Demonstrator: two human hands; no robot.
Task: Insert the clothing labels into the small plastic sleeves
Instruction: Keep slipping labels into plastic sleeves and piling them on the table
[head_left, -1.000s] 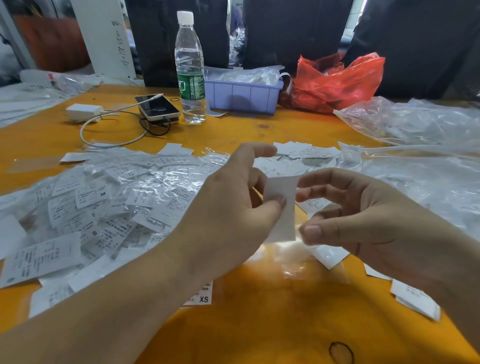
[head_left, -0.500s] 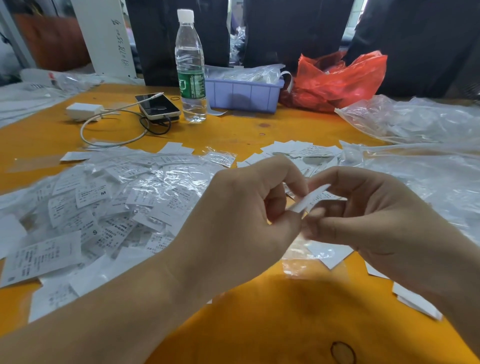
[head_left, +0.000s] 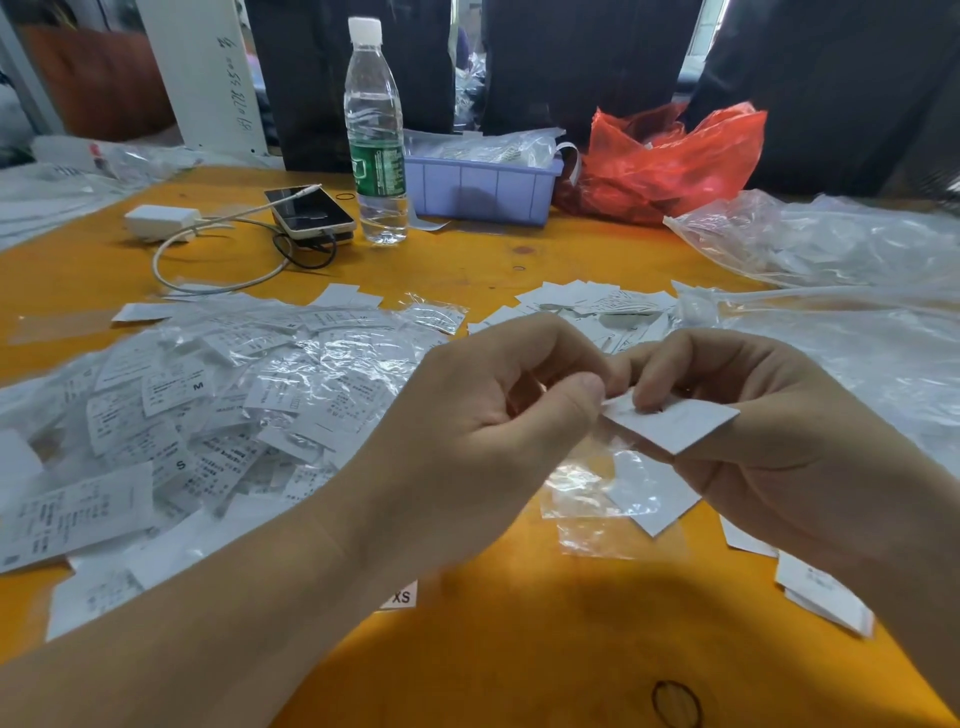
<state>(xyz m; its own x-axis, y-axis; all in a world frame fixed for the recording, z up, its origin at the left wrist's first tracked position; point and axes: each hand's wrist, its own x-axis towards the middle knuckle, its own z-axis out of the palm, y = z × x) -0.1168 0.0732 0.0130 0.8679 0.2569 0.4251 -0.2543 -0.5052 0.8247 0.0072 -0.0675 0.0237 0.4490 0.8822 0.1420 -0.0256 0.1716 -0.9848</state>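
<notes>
Sleeved labels (head_left: 171, 415) heaped at left on orange table (head_left: 519, 649), print up, S and M visible. Left hand (head_left: 493, 431) at centre, thumb and forefinger curled, pinching left corner of white label (head_left: 670, 423). Label plain, blank face up, roughly flat, long axis running left-right, far corner pointing right. Right hand (head_left: 769, 431) pinching same label, fingertips on top, thumb under. Clear plastic sleeve (head_left: 587, 488) hanging crumpled just below label; can't tell which hand grips it.
</notes>
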